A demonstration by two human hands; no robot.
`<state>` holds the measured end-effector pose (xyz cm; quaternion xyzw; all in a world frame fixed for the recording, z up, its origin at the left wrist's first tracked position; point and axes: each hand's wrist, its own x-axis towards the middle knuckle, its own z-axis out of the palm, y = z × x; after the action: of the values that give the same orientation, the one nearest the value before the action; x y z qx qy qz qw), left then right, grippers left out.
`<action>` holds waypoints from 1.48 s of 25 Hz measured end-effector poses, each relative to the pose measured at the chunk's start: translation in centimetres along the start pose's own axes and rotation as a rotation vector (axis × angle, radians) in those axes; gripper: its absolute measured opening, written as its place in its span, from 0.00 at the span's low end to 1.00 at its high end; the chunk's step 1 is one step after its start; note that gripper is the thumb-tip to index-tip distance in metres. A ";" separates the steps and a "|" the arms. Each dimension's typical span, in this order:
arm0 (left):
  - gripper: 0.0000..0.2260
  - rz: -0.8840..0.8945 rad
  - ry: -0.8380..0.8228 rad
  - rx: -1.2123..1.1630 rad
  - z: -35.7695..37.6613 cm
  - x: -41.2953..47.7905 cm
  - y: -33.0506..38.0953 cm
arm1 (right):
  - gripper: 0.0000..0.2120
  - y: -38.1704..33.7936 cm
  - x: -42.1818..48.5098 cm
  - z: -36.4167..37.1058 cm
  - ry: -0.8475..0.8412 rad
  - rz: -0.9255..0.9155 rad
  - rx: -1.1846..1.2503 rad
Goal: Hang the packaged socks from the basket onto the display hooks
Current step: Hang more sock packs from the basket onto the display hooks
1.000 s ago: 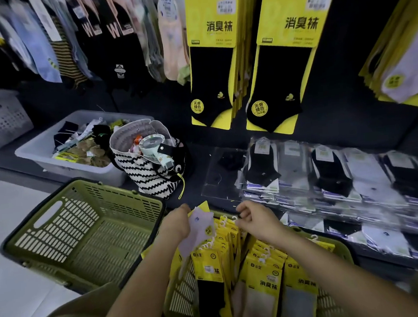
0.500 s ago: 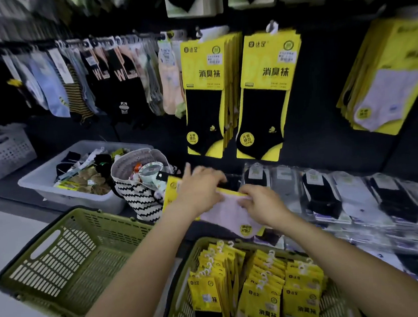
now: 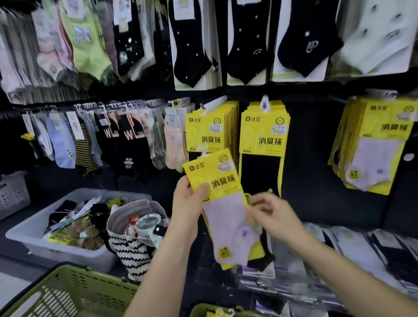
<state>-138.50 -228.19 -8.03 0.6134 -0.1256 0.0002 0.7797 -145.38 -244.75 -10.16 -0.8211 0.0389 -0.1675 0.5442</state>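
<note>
Dark display wall (image 3: 313, 200) hung with rows of socks. The left hand (image 3: 189, 205), forearm rising from below, grips the packaged socks (image 3: 229, 221) at the upper left edge, thumb across the card front and fingers (image 3: 180, 185) behind. The pack hangs in the air before the yellow packs on the display hooks (image 3: 215, 104). Its long axis is near upright, with the hanger tab uppermost and the top leaning slightly left. It has a yellow header with black characters and a pale pink sock below. The right hand (image 3: 272, 213), blurred, is loosely curled at the pack's right edge; whether it grips cannot be told. The basket (image 3: 199, 315) lies below.
</note>
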 end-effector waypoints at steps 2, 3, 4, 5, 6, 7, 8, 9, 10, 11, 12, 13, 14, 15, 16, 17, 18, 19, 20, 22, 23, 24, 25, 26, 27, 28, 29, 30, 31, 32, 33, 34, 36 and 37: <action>0.09 0.055 -0.071 0.131 0.4 1.2 1.1 | 0.10 -3.7 2.6 -1.2 0.078 -0.101 -0.015; 0.10 0.074 -0.083 0.180 0.8 1.7 1.7 | 0.11 -5.6 3.9 -1.6 0.091 -0.153 -0.056; 0.10 0.098 -0.074 0.205 1.1 2.4 2.3 | 0.10 -7.4 5.2 -1.8 0.097 -0.210 -0.140; 0.10 0.135 -0.047 0.210 1.4 3.1 2.9 | 0.07 -9.0 6.5 -2.0 0.099 -0.256 -0.258; 0.11 0.175 -0.004 0.196 1.5 3.7 3.4 | 0.04 -10.2 7.7 -2.0 0.107 -0.286 -0.370; 0.13 0.217 0.042 0.170 1.5 4.5 3.7 | 0.02 -11.3 8.8 -2.0 0.122 -0.300 -0.452; 0.15 0.267 0.084 0.155 1.3 5.1 3.9 | 0.01 -12.1 9.7 -1.9 0.137 -0.302 -0.495; 0.18 0.320 0.110 0.169 1.2 5.6 3.9 | 0.02 -12.7 10.8 -1.9 0.148 -0.297 -0.511; 0.20 0.364 0.119 0.218 1.1 5.9 4.0 | 0.03 -13.1 11.6 -1.8 0.162 -0.295 -0.515; 0.21 0.389 0.122 0.278 1.2 6.2 4.0 | 0.03 -13.5 12.4 -1.6 0.180 -0.295 -0.510; 0.23 0.396 0.133 0.353 1.3 6.4 3.9 | 0.04 -13.8 13.0 -1.4 0.196 -0.297 -0.507; 0.26 0.393 0.143 0.451 1.4 6.6 3.8 | 0.04 -13.9 13.5 -1.1 0.204 -0.297 -0.513; 0.33 0.380 0.145 0.575 1.5 6.8 3.5 | 0.04 -14.0 14.0 -0.8 0.205 -0.295 -0.527; 0.42 0.349 0.148 0.684 1.7 6.9 3.3 | 0.05 -14.0 14.3 -0.5 0.205 -0.290 -0.543; 0.47 0.325 0.159 0.758 1.9 6.9 3.1 | 0.05 -14.0 14.6 -0.2 0.208 -0.282 -0.554; 0.49 0.325 0.171 0.807 2.0 7.0 3.0 | 0.05 -13.9 14.8 0.0 0.213 -0.271 -0.560; 0.50 0.342 0.177 0.837 2.2 6.9 2.8 | 0.05 -13.9 15.0 0.1 0.220 -0.261 -0.564; 0.49 0.366 0.182 0.855 2.3 6.8 2.6 | 0.05 -13.9 15.1 0.2 0.224 -0.251 -0.571; 0.48 0.390 0.189 0.866 2.3 6.8 2.5 | 0.06 -13.9 15.3 0.4 0.227 -0.242 -0.582; 0.47 0.405 0.212 0.878 2.2 7.0 2.4 | 0.07 -13.9 15.5 0.6 0.232 -0.230 -0.593; 0.46 0.405 0.218 0.882 2.0 7.1 2.4 | 0.07 -13.9 15.6 0.7 0.236 -0.227 -0.583; 0.45 0.409 0.217 0.887 1.9 7.2 2.5 | 0.06 -13.9 15.6 0.7 0.244 -0.222 -0.560; 0.45 0.415 0.214 0.893 1.8 7.3 2.5 | 0.05 -14.0 15.5 0.6 0.252 -0.217 -0.534; 0.44 0.421 0.214 0.900 1.7 7.3 2.4 | 0.05 -14.1 15.4 0.5 0.259 -0.215 -0.524; 0.44 0.424 0.219 0.909 1.6 7.4 2.3 | 0.06 -14.2 15.3 0.5 0.265 -0.223 -0.546; 0.44 0.423 0.225 0.916 1.5 7.5 2.1 | 0.06 -14.4 15.1 0.6 0.273 -0.245 -0.588; 0.44 0.421 0.230 0.917 1.4 7.5 2.0 | 0.07 -14.5 14.9 0.7 0.281 -0.275 -0.629; 0.44 0.420 0.233 0.912 1.4 7.5 1.8 | 0.08 -14.5 14.7 0.9 0.284 -0.306 -0.660; 0.44 0.420 0.234 0.902 1.4 7.5 1.5 | 0.09 -14.4 14.4 1.1 0.280 -0.331 -0.687; 0.44 0.423 0.235 0.890 1.4 7.5 1.3 | 0.09 -14.3 14.0 1.3 0.276 -0.348 -0.716; 0.45 0.427 0.236 0.878 1.5 7.4 1.1 | 0.12 -14.0 13.7 1.3 0.274 -0.358 -0.749; 0.45 0.428 0.238 0.870 1.6 7.3 0.9 | 0.15 -13.7 13.3 1.3 0.272 -0.365 -0.774; 0.46 0.416 0.241 0.851 1.7 7.3 0.5 | 0.20 -13.0 12.3 1.3 0.268 -0.382 -0.786; 0.47 0.404 0.238 0.836 1.7 7.3 0.3 | 0.22 -12.6 11.6 1.3 0.273 -0.390 -0.772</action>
<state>-131.85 -230.86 -5.97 0.8333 -0.1413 0.2727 0.4597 -135.51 -241.32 3.54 -0.9263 0.0145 -0.3467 0.1465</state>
